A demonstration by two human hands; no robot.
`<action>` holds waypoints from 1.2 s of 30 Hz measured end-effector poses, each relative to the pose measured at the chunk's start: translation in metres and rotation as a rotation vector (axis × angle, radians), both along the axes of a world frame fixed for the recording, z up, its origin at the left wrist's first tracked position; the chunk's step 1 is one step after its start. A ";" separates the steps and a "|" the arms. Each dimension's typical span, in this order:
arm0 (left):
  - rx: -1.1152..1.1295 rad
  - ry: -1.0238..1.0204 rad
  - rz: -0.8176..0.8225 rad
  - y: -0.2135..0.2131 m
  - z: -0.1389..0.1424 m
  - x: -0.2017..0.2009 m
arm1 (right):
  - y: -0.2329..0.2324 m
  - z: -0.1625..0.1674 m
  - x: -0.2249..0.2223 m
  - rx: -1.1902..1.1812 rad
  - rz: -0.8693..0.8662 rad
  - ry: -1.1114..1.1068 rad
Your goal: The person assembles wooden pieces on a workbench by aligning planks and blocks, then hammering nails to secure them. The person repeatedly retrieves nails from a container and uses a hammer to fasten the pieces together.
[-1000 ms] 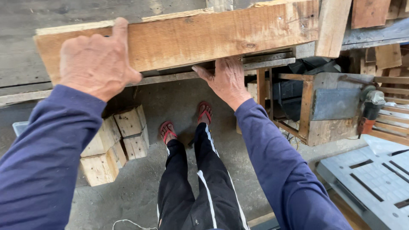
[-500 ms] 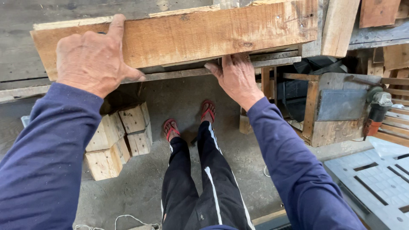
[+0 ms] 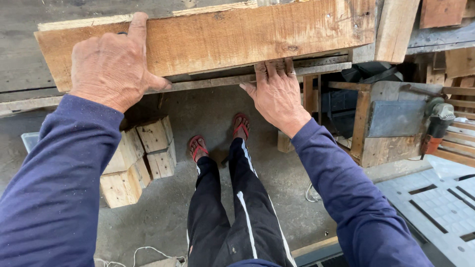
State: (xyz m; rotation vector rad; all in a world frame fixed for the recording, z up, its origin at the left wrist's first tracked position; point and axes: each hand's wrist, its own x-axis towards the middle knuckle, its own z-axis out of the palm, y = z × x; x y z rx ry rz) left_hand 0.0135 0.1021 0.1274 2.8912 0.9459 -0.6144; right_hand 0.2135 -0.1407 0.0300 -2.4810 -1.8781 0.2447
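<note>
Person's got a long rough-sawn reddish-brown wooden plank (image 3: 237, 37) up on edge across the top of the view, running roughly 9 to 3 o'clock, resting on a thinner grey weathered board (image 3: 316, 66) w/ more grey timber behind it.

Left hand (image 3: 111, 66) is draped over the plank's near-left end, palm flat on the face, thumb hooked under the bottom edge, index finger pointing up to 12. So it's gripping the plank, not clenched hard. Right hand (image 3: 277, 94) sits at the lower edge near the middle, fingers pressed up under/against the plank and the grey board, ring on 1 finger. Can't tell if it's actually clamped on anything or just bracing.

What could go wrong imo:

- Feet in red flip-flops (image 3: 198, 147) are right below at 6 o'clock, toes bare. If the plank tips off that thin board it prob lands there.
- Right fingertips are wedged btw plank and board, so a pinch if the plank settles.
- Rough face and what look like nail marks mean splinters for bare palms.
- The 3 or so pale stacked wooden blocks (image 3: 143, 153) at 8 o'clock and the loose white cord (image 3: 311, 193) on the concrete are trip stuff if the person steps back.
- Orange-and-grey angle grinder (image 3: 438, 121) sits on the wooden crate (image 3: 391, 128) at 3 o'clock, near enough for a swinging plank end to knock it.
</note>
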 end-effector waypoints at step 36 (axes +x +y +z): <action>-0.130 0.091 0.033 0.007 -0.009 -0.007 | -0.010 -0.016 0.012 0.216 0.020 0.088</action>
